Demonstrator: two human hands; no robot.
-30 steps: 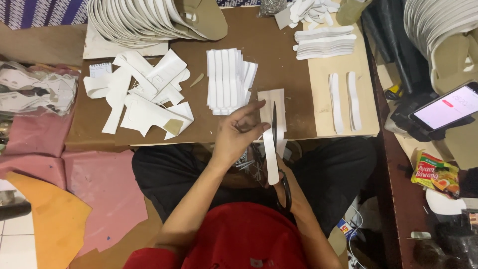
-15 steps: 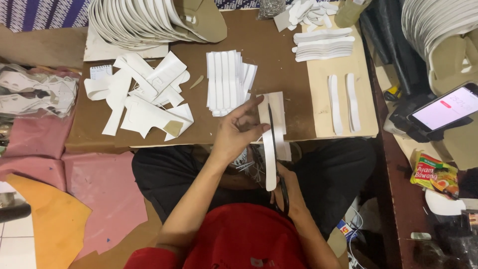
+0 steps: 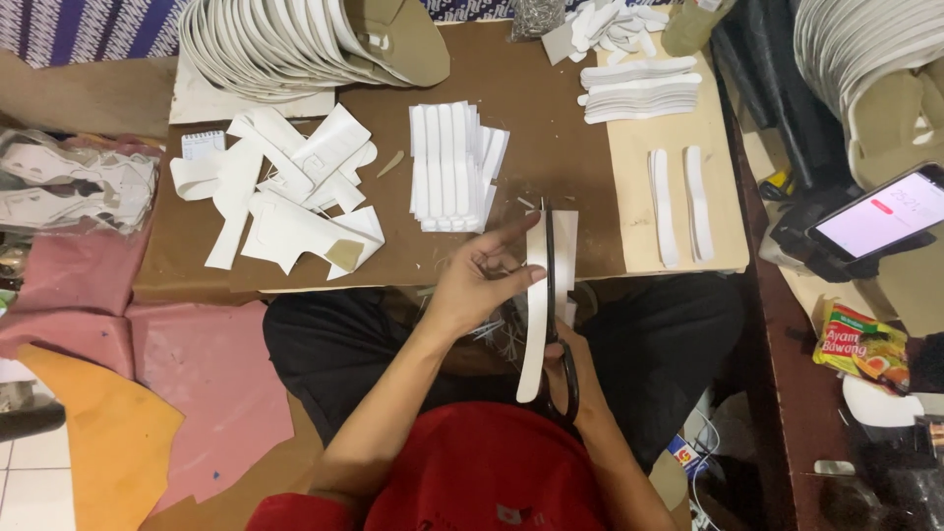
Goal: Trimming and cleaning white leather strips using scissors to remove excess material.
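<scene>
My left hand [image 3: 479,277] pinches a long white curved strip [image 3: 532,324] near its upper part, holding it upright over my lap. My right hand [image 3: 570,369] grips black scissors [image 3: 551,295] whose blades run along the strip's right edge, pointing away from me. A second white strip piece [image 3: 565,246] lies just right of the blades at the brown board's front edge. A stack of white rectangular strips [image 3: 452,167] sits on the brown board [image 3: 551,128] just beyond my hands.
White offcuts [image 3: 285,202] lie scattered left on the board. Stacked white sole shapes [image 3: 295,44] fan at the back. A tan board [image 3: 674,157] holds two cut strips [image 3: 678,202] and a pile of finished ones [image 3: 639,88]. A phone [image 3: 880,211] and snack packet [image 3: 860,344] lie to the right.
The scissors have moved further up along the strip's edge. My left hand has shifted slightly, still holding the strip upright.
</scene>
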